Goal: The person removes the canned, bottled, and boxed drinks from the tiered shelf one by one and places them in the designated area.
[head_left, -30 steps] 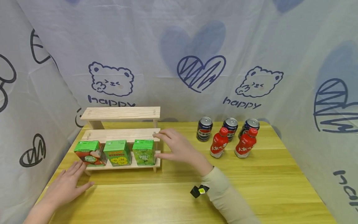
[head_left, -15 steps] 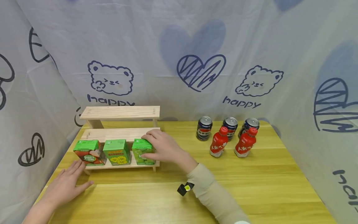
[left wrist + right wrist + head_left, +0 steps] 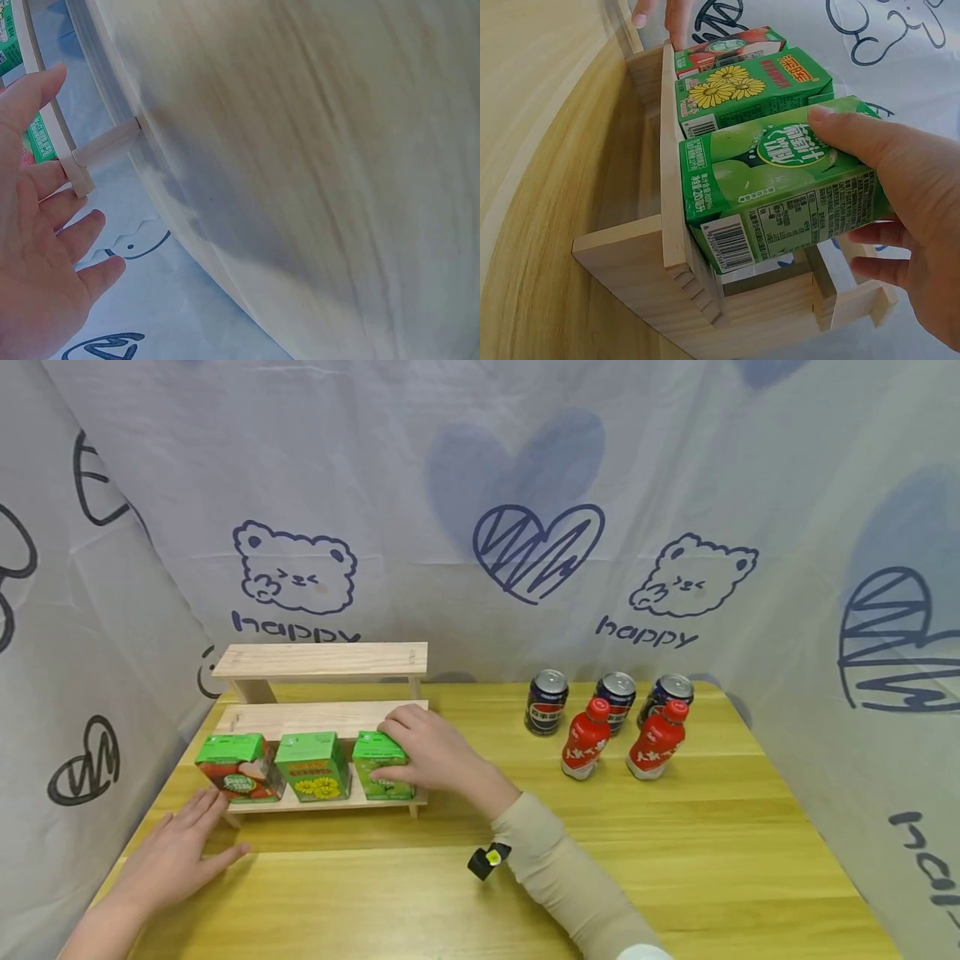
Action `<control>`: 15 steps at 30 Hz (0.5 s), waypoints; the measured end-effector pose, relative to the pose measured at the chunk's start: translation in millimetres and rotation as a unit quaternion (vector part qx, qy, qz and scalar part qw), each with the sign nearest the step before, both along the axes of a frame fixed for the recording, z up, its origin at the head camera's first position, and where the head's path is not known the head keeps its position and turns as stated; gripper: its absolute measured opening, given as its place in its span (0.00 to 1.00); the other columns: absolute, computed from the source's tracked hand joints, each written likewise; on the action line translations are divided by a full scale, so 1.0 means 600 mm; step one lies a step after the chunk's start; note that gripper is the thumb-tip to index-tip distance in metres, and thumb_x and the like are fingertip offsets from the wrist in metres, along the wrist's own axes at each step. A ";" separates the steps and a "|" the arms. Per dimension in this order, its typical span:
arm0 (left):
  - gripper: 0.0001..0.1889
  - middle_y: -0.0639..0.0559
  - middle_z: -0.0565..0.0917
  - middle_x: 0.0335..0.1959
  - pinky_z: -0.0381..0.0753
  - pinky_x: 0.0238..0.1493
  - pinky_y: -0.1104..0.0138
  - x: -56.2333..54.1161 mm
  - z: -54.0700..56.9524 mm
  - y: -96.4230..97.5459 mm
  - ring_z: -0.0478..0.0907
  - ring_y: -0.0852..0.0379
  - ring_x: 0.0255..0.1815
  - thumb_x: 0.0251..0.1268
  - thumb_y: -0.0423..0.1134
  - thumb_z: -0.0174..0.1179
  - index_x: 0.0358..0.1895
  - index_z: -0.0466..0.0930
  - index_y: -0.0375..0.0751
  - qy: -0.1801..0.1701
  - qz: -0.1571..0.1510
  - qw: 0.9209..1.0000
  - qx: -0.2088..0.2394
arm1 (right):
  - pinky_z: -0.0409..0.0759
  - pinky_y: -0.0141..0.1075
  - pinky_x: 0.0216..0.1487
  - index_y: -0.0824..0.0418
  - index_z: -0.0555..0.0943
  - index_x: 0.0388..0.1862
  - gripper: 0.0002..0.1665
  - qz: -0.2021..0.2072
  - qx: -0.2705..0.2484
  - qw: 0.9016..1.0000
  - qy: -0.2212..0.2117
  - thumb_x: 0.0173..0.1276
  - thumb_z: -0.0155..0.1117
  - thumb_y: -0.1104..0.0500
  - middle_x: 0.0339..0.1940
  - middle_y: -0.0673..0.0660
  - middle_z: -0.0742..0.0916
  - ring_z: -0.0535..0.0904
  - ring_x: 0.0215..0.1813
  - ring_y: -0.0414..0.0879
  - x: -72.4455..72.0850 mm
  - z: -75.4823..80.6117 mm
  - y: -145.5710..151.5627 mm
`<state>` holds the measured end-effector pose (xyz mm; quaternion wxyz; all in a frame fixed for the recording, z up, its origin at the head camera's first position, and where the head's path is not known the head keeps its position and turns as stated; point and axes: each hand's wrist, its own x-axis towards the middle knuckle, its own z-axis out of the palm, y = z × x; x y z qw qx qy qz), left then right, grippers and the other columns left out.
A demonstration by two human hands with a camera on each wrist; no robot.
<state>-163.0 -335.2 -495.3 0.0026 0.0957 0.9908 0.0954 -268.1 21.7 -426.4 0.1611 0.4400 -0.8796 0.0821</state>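
My right hand (image 3: 437,753) holds the right-hand green juice carton (image 3: 381,770), which has grapes printed on it. The right wrist view has the thumb on the front of that juice carton (image 3: 780,176) and fingers behind it; its base meets the lowest shelf board. Left of it stand a green carton with yellow flowers (image 3: 313,768) and a red apple-print carton (image 3: 240,770). My left hand (image 3: 168,860) lies with extended fingers at the left end of the wooden shelf (image 3: 322,658). In the left wrist view its fingertips are by the end of the board (image 3: 81,184).
Three dark blue cans (image 3: 546,703) stand at the back right of the wooden table (image 3: 360,893). Two red bottles (image 3: 587,739) are in front of them. A printed cloth (image 3: 420,468) hangs behind and at both sides.
My right hand has moved left from the shelf's right end onto the grape carton and taken hold of it. The left hand stays by the shelf's left end.
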 end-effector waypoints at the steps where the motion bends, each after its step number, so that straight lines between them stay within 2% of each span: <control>1: 0.49 0.22 0.58 0.71 0.53 0.67 0.31 0.000 0.000 0.000 0.54 0.26 0.73 0.64 0.66 0.55 0.71 0.58 0.24 -0.001 0.001 1.000 0.000 | 0.76 0.33 0.62 0.55 0.77 0.57 0.37 0.003 -0.003 1.000 0.000 0.60 0.64 0.31 0.53 0.50 0.81 0.76 0.58 0.42 0.000 0.001 0.000; 9: 0.49 0.22 0.58 0.71 0.53 0.67 0.31 -0.001 0.001 0.000 0.55 0.26 0.72 0.63 0.66 0.56 0.71 0.59 0.24 -0.002 0.000 1.000 0.001 | 0.76 0.32 0.62 0.55 0.78 0.56 0.34 0.022 -0.018 0.999 -0.021 0.60 0.66 0.34 0.52 0.49 0.81 0.76 0.57 0.42 0.002 0.002 0.000; 15: 0.49 0.22 0.57 0.72 0.53 0.67 0.31 0.001 0.003 0.000 0.54 0.25 0.72 0.64 0.66 0.55 0.71 0.58 0.23 -0.006 0.000 1.000 0.004 | 0.77 0.32 0.57 0.56 0.78 0.53 0.32 0.041 -0.042 0.998 -0.014 0.60 0.68 0.36 0.50 0.50 0.82 0.76 0.55 0.42 0.007 0.004 0.004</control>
